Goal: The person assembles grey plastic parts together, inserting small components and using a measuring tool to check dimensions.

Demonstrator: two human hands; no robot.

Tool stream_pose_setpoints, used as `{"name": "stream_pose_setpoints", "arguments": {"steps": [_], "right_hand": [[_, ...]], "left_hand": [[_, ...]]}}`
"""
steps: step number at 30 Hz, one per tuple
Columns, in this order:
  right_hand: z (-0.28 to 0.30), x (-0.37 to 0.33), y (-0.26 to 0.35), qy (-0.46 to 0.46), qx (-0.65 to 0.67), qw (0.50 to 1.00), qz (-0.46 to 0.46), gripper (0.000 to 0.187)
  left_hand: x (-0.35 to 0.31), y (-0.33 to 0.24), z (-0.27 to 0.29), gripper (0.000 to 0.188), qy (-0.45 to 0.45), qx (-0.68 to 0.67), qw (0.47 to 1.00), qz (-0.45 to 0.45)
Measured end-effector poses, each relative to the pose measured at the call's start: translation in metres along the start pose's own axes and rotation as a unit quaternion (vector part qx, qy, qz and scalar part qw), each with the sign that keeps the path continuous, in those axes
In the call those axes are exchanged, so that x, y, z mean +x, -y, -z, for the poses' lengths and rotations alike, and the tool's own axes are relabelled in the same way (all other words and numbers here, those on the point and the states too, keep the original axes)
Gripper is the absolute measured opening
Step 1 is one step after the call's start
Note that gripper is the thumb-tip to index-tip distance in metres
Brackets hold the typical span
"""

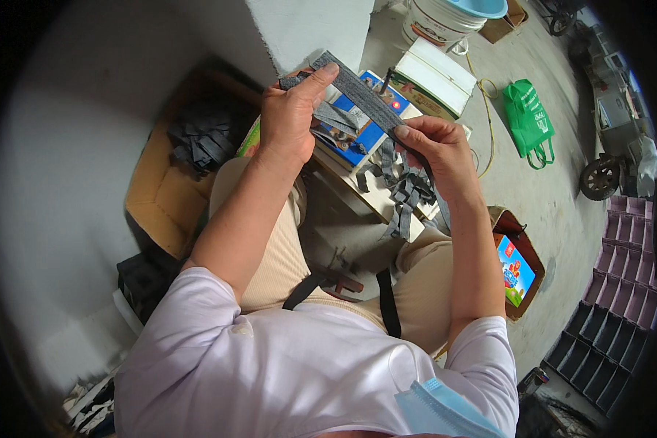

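A dark grey fabric strip (363, 97) is stretched between my two hands above a small table. My left hand (292, 113) pinches its upper left end between thumb and fingers; a folded part of grey fabric hangs beneath. The other end is pinched by my right hand (439, 150), with a tail of strip dropping below it. Under the strip lies a blue printed carton (373, 136). Several loose grey strips (410, 191) are heaped on the table's right side. More dark strips (203, 139) fill part of an open cardboard box (169, 204) to my left.
Beyond the table stand a white carton (436, 73) and a white bucket (434, 25) with a blue basin (482, 6). A green bag (527, 120) and a yellow cord (489, 139) lie on the floor. Right are a cardboard box (531, 252) and compartment racks (620, 277). A wall bounds the left.
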State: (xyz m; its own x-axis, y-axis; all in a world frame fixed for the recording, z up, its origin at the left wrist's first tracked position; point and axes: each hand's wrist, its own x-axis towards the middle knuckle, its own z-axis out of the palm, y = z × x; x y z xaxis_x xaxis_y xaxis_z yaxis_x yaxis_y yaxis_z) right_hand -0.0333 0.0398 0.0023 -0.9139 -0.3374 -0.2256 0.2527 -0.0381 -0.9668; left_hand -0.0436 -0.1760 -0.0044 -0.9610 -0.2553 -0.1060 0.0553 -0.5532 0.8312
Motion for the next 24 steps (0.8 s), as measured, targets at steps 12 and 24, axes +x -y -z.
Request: {"name": "stream_pose_setpoints", "arguments": {"steps": [12,24], "right_hand": [[-0.025,0.029,0.004,-0.063,-0.083,0.994,-0.039,0.016],[-0.035,0.045,-0.010,-0.095,-0.078,0.991,-0.047,0.015]], "left_hand": [[0.046,0.011,0.029,0.024,-0.074,0.000,0.966,0.249],[0.060,0.025,0.038,0.022,-0.144,-0.052,0.954,0.256]]}}
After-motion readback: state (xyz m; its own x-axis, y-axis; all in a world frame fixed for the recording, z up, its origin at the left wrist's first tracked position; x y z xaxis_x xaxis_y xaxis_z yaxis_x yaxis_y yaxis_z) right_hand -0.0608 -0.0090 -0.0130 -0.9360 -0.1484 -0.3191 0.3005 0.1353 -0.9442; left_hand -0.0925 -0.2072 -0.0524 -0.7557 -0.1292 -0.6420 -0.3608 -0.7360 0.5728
